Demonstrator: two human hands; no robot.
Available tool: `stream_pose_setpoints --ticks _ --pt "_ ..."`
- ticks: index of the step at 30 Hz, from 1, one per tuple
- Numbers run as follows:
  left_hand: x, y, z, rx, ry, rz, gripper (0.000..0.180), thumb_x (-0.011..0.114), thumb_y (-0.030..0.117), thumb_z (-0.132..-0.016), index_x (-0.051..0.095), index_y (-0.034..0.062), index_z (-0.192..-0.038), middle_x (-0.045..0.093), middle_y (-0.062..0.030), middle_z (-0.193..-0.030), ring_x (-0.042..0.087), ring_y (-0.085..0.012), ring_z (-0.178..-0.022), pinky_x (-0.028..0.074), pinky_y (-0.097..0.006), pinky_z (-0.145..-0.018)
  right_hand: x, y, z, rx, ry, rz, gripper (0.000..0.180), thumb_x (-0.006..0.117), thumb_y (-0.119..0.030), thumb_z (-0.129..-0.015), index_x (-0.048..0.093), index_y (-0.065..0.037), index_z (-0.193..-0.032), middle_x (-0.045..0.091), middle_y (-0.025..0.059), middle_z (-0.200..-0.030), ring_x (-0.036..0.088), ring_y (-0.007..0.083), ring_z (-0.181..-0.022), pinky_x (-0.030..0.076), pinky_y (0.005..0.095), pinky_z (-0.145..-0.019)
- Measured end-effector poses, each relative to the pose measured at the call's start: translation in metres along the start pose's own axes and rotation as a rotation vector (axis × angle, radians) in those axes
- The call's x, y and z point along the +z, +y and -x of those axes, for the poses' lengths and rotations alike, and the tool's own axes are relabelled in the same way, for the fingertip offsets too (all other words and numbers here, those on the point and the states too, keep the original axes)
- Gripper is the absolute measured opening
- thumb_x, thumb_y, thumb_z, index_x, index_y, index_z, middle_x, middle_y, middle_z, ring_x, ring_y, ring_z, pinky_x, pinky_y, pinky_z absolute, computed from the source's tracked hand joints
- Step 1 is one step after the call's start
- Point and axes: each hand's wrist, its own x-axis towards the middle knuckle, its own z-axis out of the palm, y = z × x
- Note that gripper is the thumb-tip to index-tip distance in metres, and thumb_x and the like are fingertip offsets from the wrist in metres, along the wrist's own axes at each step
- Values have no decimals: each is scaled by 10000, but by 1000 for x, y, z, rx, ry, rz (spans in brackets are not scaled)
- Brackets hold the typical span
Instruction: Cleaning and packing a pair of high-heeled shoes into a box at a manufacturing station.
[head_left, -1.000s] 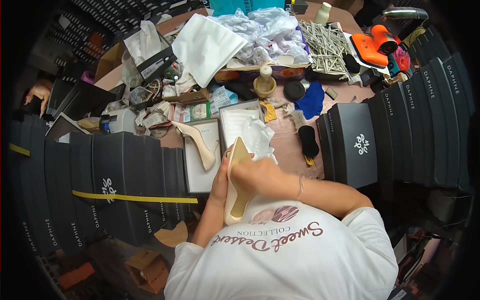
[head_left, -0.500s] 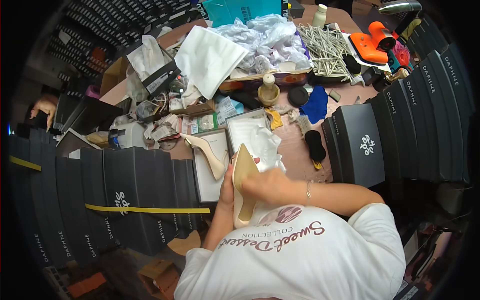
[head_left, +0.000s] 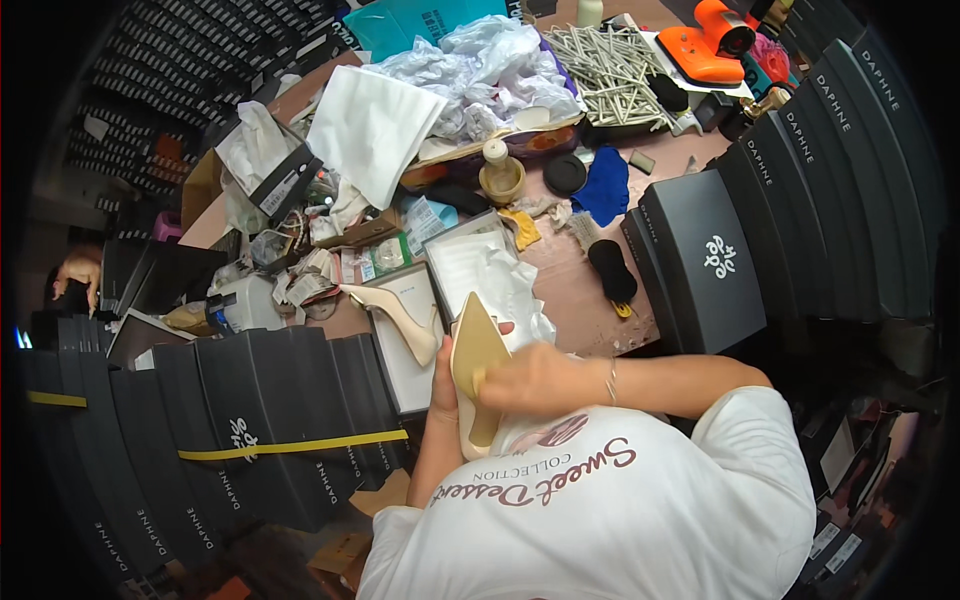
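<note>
My left hand [head_left: 443, 382] grips a beige high-heeled shoe [head_left: 478, 335] from its left side, with fingertips showing past the right edge. The shoe's pointed toe is up and away from me, and its tan sole faces me. Over the middle of the sole is my right hand [head_left: 540, 381], slightly blurred, its fingers closed. A small yellowish bit shows at those fingertips, too unclear to name. Beyond my left hand, a matching beige shoe [head_left: 401, 318] lies on its side in an open shoebox [head_left: 400, 385].
Beside it, another open box [head_left: 437, 245] holds white tissue paper [head_left: 497, 275]. Dark shoeboxes [head_left: 270, 400] stand to the left, and more boxes [head_left: 700, 265] rise on the right. A brush-topped pot [head_left: 502, 180], blue cloth [head_left: 604, 187] and black pad [head_left: 611, 270] lie on the pink table [head_left: 575, 305].
The whole view has shifted and tilted a little. My right hand has drawn slightly to the right across the sole, uncovering more of it. My left hand still holds the shoe.
</note>
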Motion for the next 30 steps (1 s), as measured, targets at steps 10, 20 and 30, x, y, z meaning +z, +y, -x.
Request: stream_pose_setpoints --ticks 10,20,30 --pt "-5 17 -10 27 67 223 704 363 596 -914 364 52 -1361 518 -220 -1217 646 -324 -895 591 -373 -633 32 116 -6 916 549 -2190 199 475 -300 -984 504 -105 -1005 508 10 -814 401 88 -554 309 221 -454" --pt "-18 43 -79 21 84 373 593 444 441 -894 375 95 -1370 495 -225 -1278 618 -347 -983 564 -450 -760 -4 186 -5 901 556 -615 224 630 -153 -887 639 -28 -1073 533 22 -801 526 126 -659 448 283 -583" --pt "-10 49 -123 65 -132 392 701 527 452 -808 336 95 -1380 443 -257 -1304 619 -340 -985 574 -445 -719 4 274 -42 545 280 282 391 695 -187 -797 612 -167 -1178 537 124 -1095 607 277 -896 513 361 -712"
